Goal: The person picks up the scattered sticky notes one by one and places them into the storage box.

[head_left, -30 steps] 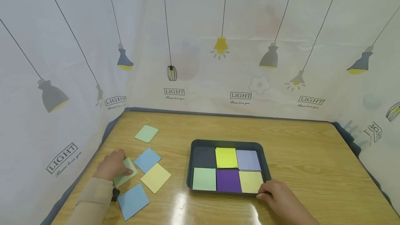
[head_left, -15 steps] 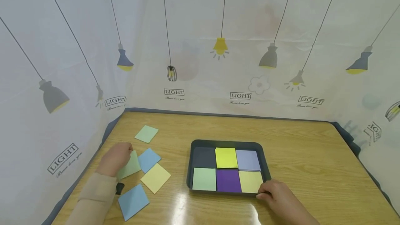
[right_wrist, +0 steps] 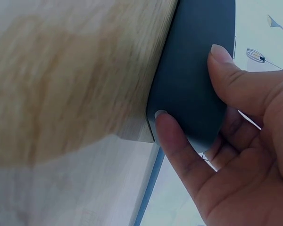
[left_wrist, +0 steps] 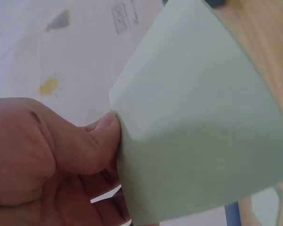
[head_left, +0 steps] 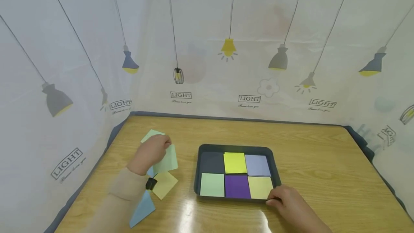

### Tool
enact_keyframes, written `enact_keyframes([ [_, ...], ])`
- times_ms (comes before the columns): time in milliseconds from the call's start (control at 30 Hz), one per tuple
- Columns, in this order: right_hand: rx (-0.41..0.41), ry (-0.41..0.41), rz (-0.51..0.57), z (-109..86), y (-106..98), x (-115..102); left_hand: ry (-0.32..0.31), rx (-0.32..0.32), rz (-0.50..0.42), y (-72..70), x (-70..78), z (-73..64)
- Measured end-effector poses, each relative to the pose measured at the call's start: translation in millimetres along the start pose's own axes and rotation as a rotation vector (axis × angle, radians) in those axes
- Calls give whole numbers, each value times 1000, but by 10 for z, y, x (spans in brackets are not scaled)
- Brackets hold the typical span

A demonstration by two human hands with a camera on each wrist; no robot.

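My left hand (head_left: 151,154) pinches a pale green paper square (left_wrist: 198,122) by one edge, thumb in front, above the left side of the table. Under it lie a yellow paper square (head_left: 166,186) and a blue one (head_left: 143,211), partly covered by my sleeve. Another blue square shows only a sliver, and a second green square (head_left: 152,134) peeks out behind the hand. My right hand (head_left: 288,202) holds the near right corner of a dark tray (head_left: 195,181), thumb at its rim in the right wrist view. Two rows of paper squares fill the tray's sections, including green, purple (head_left: 237,186) and bright yellow (head_left: 235,163).
The wooden table (head_left: 310,154) stretches around the tray, with bare wood to its right and behind it. Light fabric walls (head_left: 207,46) printed with hanging lamps enclose the table's back and sides.
My left hand has lifted the green square off the table's left side and carried it right, toward the tray. My right hand stays at the tray corner.
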State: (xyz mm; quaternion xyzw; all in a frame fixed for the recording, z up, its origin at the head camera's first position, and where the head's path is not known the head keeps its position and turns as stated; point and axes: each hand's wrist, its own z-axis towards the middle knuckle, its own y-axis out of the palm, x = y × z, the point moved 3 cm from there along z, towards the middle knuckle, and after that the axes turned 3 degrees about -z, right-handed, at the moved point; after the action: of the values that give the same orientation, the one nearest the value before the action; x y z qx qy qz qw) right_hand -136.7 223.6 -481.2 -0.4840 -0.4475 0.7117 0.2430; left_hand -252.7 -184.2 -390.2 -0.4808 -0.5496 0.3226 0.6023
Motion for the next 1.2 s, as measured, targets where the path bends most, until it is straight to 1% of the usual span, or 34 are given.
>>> enact_keyframes([
  [133,6,-24,3,-6,10,-2,38,-24,-51,86,321,91],
  [200,8,-37,7,-10,20,1,63,-31,-53,139,461,127],
  [267,10,-32,10,-9,28,6,87,-39,-54,193,585,157],
  [367,19,-26,4,-5,29,9,116,-67,-35,274,738,195],
  [533,22,-19,3,-5,19,1,158,-109,-13,393,941,244],
  [633,19,-13,2,-1,14,1,181,-113,-5,475,1027,260],
  [900,10,-29,0,-9,12,3,227,-172,46,710,1177,243],
  [1033,6,-25,-2,-12,6,2,229,-195,54,796,1219,243],
  [1200,16,-28,-6,-10,1,3,230,-215,52,916,1221,250],
])
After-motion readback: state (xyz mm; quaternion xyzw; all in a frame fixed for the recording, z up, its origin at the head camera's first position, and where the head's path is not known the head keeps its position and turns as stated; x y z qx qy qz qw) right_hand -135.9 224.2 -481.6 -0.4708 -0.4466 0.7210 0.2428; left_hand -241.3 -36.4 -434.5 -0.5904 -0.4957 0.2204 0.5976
